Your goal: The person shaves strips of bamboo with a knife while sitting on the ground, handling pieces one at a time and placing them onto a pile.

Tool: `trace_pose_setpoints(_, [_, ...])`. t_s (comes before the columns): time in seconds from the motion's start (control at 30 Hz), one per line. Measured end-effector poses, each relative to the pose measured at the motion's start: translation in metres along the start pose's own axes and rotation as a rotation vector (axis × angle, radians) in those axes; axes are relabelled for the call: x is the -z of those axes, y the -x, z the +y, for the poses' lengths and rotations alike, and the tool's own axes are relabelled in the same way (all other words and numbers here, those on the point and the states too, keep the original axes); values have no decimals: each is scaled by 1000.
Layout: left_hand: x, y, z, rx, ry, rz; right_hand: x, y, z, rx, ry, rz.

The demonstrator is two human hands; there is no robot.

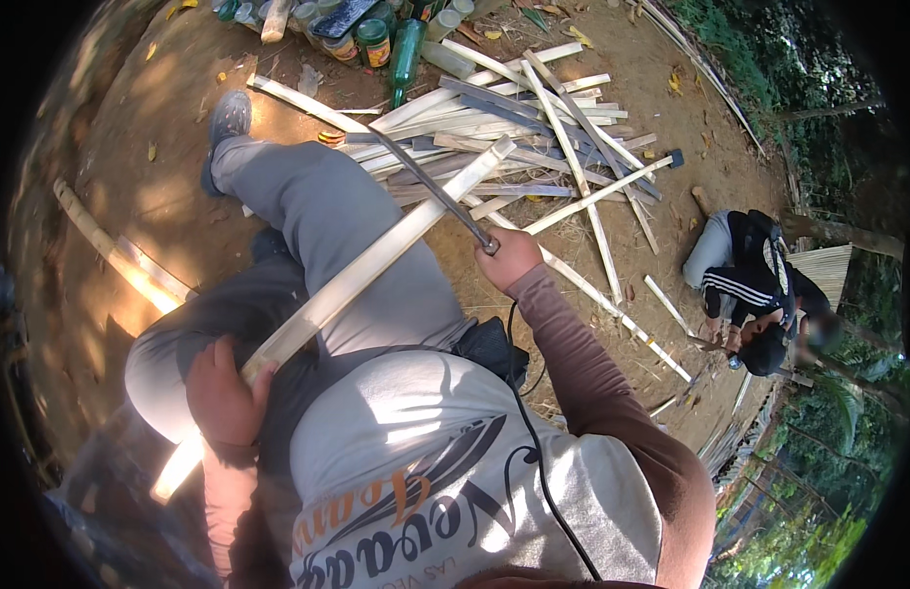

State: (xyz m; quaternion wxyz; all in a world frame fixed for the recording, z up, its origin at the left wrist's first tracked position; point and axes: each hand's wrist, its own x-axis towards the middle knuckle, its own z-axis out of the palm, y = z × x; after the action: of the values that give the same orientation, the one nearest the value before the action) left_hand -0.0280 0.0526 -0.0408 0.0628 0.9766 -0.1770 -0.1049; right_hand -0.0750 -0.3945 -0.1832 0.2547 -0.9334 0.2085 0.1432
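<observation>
My left hand (227, 395) is wrapped round a long pale split-bamboo slat (386, 243), which slants across my lap with its far end up and to the right. A bright lower end sticks out below that hand. In my right hand (515, 263) is the handle of a long, slightly curved knife (425, 177). Its blade points up and to the left and crosses the slat near the far end. My fingers hide most of the knife's handle.
Beyond my knees lies a heap of split bamboo slats (563, 147) on bare earth. Glass jars (373, 41) and a green bottle (407, 57) stand behind it. A bamboo pole (111, 240) lies at left. Another person (754, 285) crouches at right. A black cable (535, 432) hangs over my shirt.
</observation>
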Motion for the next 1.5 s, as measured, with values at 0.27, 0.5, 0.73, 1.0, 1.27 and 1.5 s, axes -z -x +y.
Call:
trace_pose_setpoints(0.27, [-23, 7, -16, -73, 16, 12, -6, -29, 28, -91, 48, -59])
trace_pose_setpoints(0.5, [-24, 6, -18, -103, 9, 52, -8, -60, 59, -131, 110, 130])
trace_pose_setpoints(0.73, [-24, 7, -17, -76, -19, 24, -20, -29, 18, 144, 108, -16])
trace_pose_setpoints(1.0, [-22, 5, -14, -91, 7, 21, -10, -45, 27, 39, 203, -52])
trace_pose_setpoints(1.27, [-25, 7, -13, -65, -45, 20, -15, -40, 12, 92, 117, -18])
trace_pose_setpoints(1.5, [-25, -1, -12, -92, -5, 60, -12, -65, 47, -182, 56, 89])
